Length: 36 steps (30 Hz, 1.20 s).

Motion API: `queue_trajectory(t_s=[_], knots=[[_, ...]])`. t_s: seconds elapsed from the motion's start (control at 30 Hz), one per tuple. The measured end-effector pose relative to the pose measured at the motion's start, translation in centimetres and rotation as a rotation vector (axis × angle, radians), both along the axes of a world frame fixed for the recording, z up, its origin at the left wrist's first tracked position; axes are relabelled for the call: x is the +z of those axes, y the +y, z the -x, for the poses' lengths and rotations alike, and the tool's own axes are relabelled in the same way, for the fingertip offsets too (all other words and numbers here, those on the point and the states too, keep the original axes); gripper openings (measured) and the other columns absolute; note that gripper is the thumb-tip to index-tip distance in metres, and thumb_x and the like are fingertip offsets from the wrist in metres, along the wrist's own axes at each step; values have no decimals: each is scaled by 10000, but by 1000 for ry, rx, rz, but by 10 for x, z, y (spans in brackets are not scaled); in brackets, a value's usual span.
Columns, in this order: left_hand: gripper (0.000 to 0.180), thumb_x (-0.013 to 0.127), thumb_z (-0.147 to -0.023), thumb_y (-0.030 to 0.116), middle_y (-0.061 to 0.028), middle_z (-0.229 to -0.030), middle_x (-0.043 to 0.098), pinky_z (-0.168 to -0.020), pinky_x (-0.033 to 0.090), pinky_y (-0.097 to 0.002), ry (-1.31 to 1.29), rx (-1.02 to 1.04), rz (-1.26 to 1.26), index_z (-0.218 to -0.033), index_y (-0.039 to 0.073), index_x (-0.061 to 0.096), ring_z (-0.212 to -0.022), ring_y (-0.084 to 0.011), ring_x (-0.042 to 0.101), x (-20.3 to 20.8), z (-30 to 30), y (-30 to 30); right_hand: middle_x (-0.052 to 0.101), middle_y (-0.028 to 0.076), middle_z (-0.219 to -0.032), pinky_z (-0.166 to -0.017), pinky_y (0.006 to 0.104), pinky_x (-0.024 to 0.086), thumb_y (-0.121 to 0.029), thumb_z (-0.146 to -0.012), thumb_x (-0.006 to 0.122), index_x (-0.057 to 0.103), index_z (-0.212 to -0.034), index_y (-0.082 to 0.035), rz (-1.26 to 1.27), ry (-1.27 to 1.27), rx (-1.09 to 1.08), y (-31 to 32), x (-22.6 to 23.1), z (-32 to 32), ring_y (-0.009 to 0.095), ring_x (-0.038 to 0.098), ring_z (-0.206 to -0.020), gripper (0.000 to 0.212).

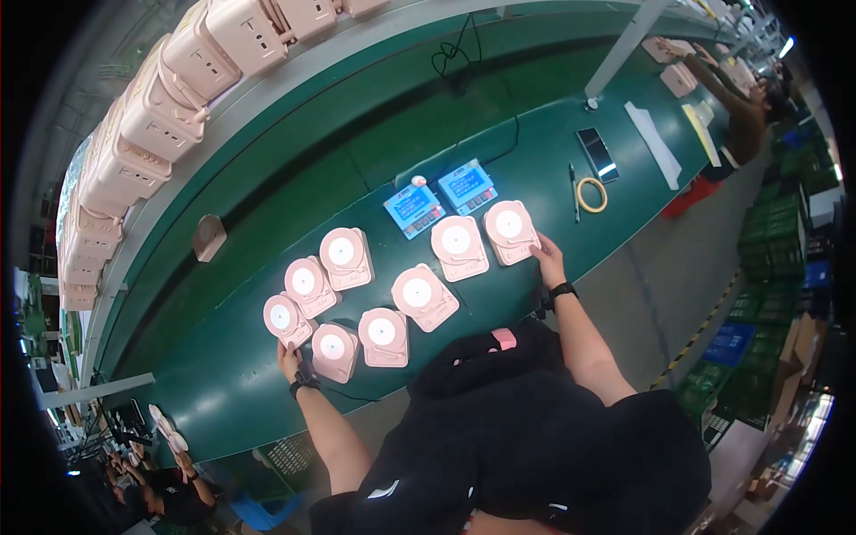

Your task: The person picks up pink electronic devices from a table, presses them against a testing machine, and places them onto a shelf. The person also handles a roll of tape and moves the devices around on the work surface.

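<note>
Several small pink record-player-shaped devices with white discs lie on the green workbench. My left hand has its fingers closed at the lower edge of the leftmost pink record player. At the right end of the group, my right hand grips the corner of another pink record player. Between my hands sit more of them, such as a pink record player near my body and a pink record player farther back. The undersides of both hands are hidden.
Two blue testers with screens stand behind the group. A phone, a pen and a yellow ring lie to the right. Pink cases line an upper shelf. Co-workers are at both bench ends.
</note>
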<state>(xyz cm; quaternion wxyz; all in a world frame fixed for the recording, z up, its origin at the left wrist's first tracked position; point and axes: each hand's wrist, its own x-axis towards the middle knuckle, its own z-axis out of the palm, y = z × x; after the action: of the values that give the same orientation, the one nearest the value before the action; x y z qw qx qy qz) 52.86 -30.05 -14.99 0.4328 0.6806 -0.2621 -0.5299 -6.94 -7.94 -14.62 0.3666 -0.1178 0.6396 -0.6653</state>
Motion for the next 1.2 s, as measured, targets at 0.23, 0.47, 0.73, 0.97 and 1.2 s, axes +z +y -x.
queue_trajectory(t_s=[0.23, 0.47, 0.73, 0.97, 1.2], knots=[[378, 557, -882, 98, 42, -1005, 627, -570, 363, -192, -117, 40, -12, -1258, 132, 531, -745, -51, 522, 2, 10, 5, 560, 139, -1200, -960, 289, 407, 44, -804, 596, 466, -1239, 69, -12, 94, 39, 0, -3, 3, 192, 538, -1103, 455], [369, 538, -890, 113, 39, -1021, 626, -612, 360, -224, -125, 13, -35, -1258, 138, 531, -788, -63, 530, 7, 12, 3, 568, 154, -1180, -948, 299, 419, 30, -777, 632, 473, -1215, 78, -38, 148, 20, -6, 8, -2, 202, 546, -1090, 469], [389, 527, -884, 108, 27, -1031, 630, -654, 355, -239, -79, 33, -30, -1272, 139, 516, -829, -74, 544, 19, 23, 2, 585, 152, -1144, -914, 298, 436, -1, -755, 662, 482, -1198, 76, -67, 194, 6, -11, 9, -4, 199, 567, -1041, 484], [403, 578, -853, 121, 33, -994, 623, -542, 383, -216, -96, -12, -16, -1253, 146, 530, -742, -70, 531, 2, 6, 1, 601, 119, -1083, -851, 289, 461, -31, -758, 670, 496, -1191, 46, -198, 472, 32, -5, -12, 0, 182, 578, -966, 473], [418, 615, -833, 133, 45, -1054, 611, -580, 391, -205, -136, 57, -31, -1246, 151, 553, -785, -46, 513, 5, 17, 7, 555, 144, -1157, -908, 297, 426, -53, -740, 711, 434, -1230, 64, -67, 265, 95, -1, -14, 5, 202, 547, -1038, 575]])
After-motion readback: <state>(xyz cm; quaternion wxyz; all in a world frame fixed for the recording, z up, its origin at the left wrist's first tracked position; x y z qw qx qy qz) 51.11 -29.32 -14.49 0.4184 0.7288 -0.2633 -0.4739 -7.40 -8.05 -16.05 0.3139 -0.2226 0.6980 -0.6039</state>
